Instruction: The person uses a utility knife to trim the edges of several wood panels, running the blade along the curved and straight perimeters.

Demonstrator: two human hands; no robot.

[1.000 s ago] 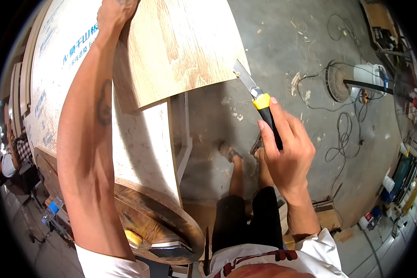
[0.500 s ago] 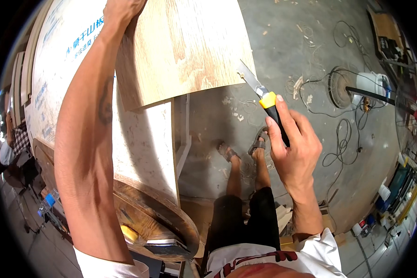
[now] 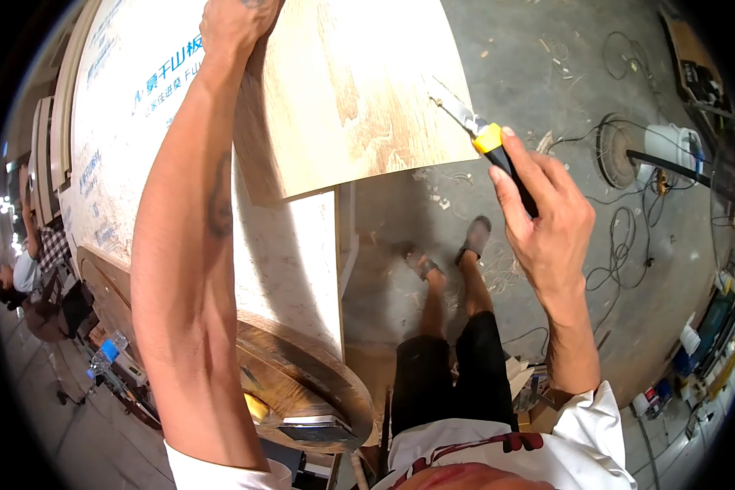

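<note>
My right hand (image 3: 551, 208) is closed round the black and yellow handle of a utility knife (image 3: 498, 147). Its extended blade points up and left, over the near right corner of a thin wood-grain sheet (image 3: 335, 106); whether it touches is hard to tell. At the sheet's left edge, my left hand (image 3: 238, 31) is curled on it near the top of the picture, with the fingertips hidden. The curved sheet overhangs the right side of a white board (image 3: 286, 253) with blue print, casting a shadow there.
A round-ended wooden top (image 3: 335, 384) by the board carries a phone-like flat object (image 3: 318, 426) and a yellow item (image 3: 257, 407). Right of my legs, cables (image 3: 621, 245) and scraps litter the floor near a white bucket (image 3: 670, 147) and a stand's round base (image 3: 616, 153). Another person sits far left.
The knife blade has gone from the sheet's right edge to lying over its surface. My right foot has stepped slightly. The whole view has shifted, so things appear further right.
</note>
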